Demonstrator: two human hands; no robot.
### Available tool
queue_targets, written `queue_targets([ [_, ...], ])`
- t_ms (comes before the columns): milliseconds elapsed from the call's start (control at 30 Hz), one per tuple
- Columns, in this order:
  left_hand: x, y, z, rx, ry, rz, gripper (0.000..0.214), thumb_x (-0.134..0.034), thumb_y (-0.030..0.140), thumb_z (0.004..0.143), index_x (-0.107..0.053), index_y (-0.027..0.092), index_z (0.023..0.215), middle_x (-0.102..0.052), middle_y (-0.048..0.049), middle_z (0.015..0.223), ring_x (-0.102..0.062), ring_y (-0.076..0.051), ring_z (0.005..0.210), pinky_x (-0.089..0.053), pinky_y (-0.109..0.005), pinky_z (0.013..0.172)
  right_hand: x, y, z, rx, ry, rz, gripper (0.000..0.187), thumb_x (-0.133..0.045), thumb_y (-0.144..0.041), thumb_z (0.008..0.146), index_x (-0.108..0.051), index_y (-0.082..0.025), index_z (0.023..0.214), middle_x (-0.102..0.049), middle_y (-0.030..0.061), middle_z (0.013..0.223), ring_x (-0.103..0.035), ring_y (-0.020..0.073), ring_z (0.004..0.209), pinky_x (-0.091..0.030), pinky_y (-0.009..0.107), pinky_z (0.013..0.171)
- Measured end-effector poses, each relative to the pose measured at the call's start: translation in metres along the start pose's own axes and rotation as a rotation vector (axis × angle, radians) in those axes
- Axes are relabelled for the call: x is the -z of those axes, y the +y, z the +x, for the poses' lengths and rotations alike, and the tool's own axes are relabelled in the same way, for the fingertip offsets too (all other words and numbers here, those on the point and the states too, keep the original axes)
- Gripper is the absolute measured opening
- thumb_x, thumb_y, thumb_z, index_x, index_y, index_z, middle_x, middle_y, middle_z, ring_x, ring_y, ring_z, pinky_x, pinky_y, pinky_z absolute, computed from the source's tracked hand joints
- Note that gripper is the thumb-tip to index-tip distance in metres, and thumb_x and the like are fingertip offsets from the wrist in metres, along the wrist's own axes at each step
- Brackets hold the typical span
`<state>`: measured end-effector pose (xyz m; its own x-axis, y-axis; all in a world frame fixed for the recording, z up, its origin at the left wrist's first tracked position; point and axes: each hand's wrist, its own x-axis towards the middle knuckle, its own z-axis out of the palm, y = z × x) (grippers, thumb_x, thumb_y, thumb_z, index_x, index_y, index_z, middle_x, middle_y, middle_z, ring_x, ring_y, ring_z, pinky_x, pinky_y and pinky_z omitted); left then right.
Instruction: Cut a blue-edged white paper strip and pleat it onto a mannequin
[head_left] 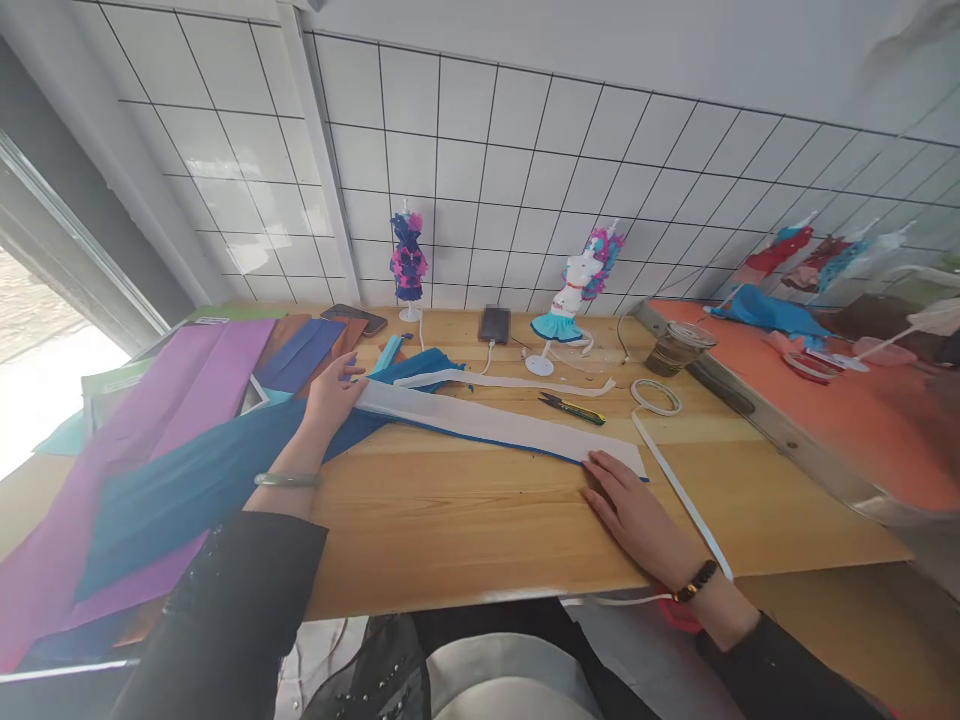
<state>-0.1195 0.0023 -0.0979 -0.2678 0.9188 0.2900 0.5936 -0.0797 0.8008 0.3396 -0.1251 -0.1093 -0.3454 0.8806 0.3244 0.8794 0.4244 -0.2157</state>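
Observation:
A long white strip with a blue edge [495,425] lies across the wooden table. My right hand [634,515] rests on its right end, open, fingers stretched out and fingertips at the near edge. At the other end, my left hand [334,400] touches the strip, its fingers slightly bent and apart. Crumpled blue paper or fabric [427,365] lies beside and beneath that end. Behind the strip are a narrow white strip [525,382] and yellow-and-black thread snips [571,408]. A roll of white tape [656,397] has a length unrolled toward the front edge.
Purple sheets [165,400] and a long blue piece [187,485] cover the left side. Two small dressed mannequins [409,260] [577,285] stand near the tiled wall. A dark phone-like device [495,323], a cup [679,348] and an orange-topped surface [825,420] are farther right.

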Motion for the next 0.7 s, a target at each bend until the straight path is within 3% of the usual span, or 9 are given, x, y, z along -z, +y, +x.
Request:
queue_targets([
  [167, 0.002, 0.001, 0.001, -0.005, -0.008, 0.019, 0.061, -0.06, 0.03, 0.07, -0.048, 0.019, 0.129, -0.067, -0.0085, 0.108, -0.065, -0.018, 0.073, -0.051, -0.03, 0.07, 0.004, -0.009, -0.009, -0.01, 0.091, -0.025, 0.039, -0.041, -0.034, 0.092, -0.051, -0.017, 0.125, -0.048, 0.0154, 0.136, -0.04, 0.0269, 0.13, -0.037, 0.05, 0.106],
  [367, 0.005, 0.002, 0.001, -0.013, -0.016, 0.035, 0.063, -0.061, 0.034, 0.07, -0.048, 0.018, 0.129, -0.066, -0.0098, 0.109, -0.065, -0.018, 0.071, -0.05, -0.032, 0.074, -0.004, -0.016, -0.017, -0.074, 0.036, 0.03, 0.036, -0.041, -0.037, 0.092, -0.059, -0.016, 0.115, -0.055, 0.0155, 0.128, -0.05, 0.0264, 0.121, -0.043, 0.048, 0.101],
  [700, 0.003, -0.001, 0.001, -0.023, -0.032, 0.043, 0.063, -0.062, 0.032, 0.069, -0.049, 0.019, 0.129, -0.067, -0.0083, 0.109, -0.065, -0.018, 0.073, -0.05, -0.032, 0.075, -0.004, -0.014, -0.018, -0.114, 0.099, 0.052, 0.034, -0.042, -0.037, 0.091, -0.061, -0.018, 0.111, -0.059, 0.0141, 0.123, -0.054, 0.0257, 0.115, -0.044, 0.048, 0.099],
])
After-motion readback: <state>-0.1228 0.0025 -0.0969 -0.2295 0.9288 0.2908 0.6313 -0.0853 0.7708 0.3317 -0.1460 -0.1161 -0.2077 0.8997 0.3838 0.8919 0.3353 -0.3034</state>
